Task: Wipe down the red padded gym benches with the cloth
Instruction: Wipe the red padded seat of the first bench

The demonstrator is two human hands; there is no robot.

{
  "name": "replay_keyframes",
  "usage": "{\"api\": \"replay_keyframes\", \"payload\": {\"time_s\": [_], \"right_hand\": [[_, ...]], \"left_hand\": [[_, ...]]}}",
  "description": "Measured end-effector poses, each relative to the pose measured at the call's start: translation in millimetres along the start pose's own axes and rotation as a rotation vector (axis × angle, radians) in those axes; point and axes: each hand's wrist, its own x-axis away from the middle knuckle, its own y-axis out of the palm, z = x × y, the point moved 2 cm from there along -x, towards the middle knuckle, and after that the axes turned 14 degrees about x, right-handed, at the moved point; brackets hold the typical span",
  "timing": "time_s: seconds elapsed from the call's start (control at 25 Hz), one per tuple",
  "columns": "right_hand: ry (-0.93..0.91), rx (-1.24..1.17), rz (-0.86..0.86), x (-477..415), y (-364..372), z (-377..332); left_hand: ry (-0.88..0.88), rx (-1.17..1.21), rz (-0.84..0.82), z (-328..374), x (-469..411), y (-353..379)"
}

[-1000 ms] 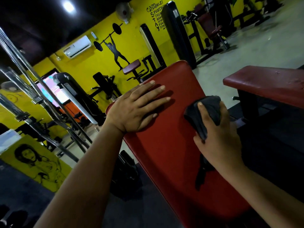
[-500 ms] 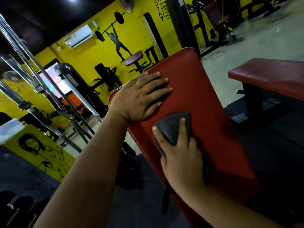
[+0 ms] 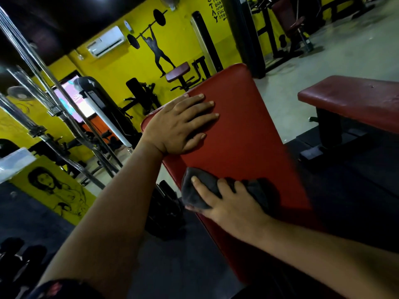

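Right hand (image 3: 228,203) presses cloth (image 3: 194,195) (left edge) — bench (image 3: 248,137).

Bench pad (image 3: 241,134) under my hands is a solid bright red, and the cloth (image 3: 200,195) I've got is plain dark grey. The second bench (image 3: 354,100) off to the right is a duller, darker red. Far wall (image 3: 121,61) is loud yellow with a black weightlifter silhouette (image 3: 158,50) painted on it. My left sleeve (image 3: 58,289) is dark with reddish flowers.
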Motion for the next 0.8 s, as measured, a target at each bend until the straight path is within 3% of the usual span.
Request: {"api": "replay_keyframes", "payload": {"time_s": [0.32, 0.56, 0.8], "right_hand": [[0.102, 0.117, 0.059, 41, 19, 93], [0.535, -0.123, -0.191, 68, 26, 92], [0.996, -0.507, -0.336, 69, 13, 63]], "left_hand": [[0.076, -0.015, -0.061, 25, 4, 9], [0.062, -0.061, -0.095, 37, 10, 21], [0.046, -0.088, -0.065, 37, 10, 23]]}}
